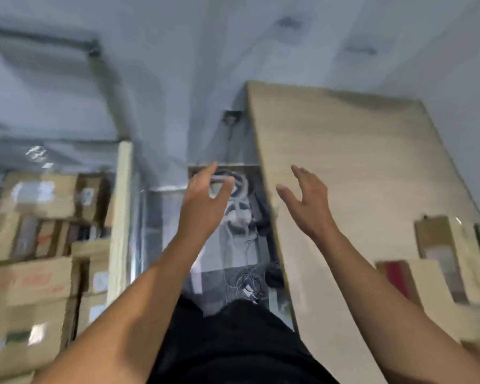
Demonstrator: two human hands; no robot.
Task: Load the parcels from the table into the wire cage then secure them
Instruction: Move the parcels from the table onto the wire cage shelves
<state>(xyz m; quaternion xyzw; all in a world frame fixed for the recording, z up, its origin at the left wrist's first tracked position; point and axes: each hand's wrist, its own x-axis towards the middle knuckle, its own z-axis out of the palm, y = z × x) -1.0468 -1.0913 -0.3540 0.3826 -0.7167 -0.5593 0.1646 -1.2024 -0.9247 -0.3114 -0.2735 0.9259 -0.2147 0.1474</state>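
Parcels [441,256] wait at the right edge of the table [344,162], close to your right forearm: 2 or 3 flat cardboard packs, 1 with a green edge and 1 with a red band, all blurred. Both of your hands are empty. Your left hand [203,195] is raised with fingers spread and relaxed over the gap beside the table. Your right hand [308,200] is likewise loose-fingered above the table's left edge, touching nothing. On your left, brown cartons [31,289] are stacked behind a pale upright post [121,217]; the blur hides whether wire mesh surrounds them. Loose cables [241,217] lie on the floor between.

By their look, the table packs are slim, stiff cardboard, probably light, with smooth faces that may slip under a flat palm. Take each by its 2 long edges, thumbs on top and fingers beneath, rather than by a corner or a taped flap. Mind the cables underfoot when you turn toward the stack.
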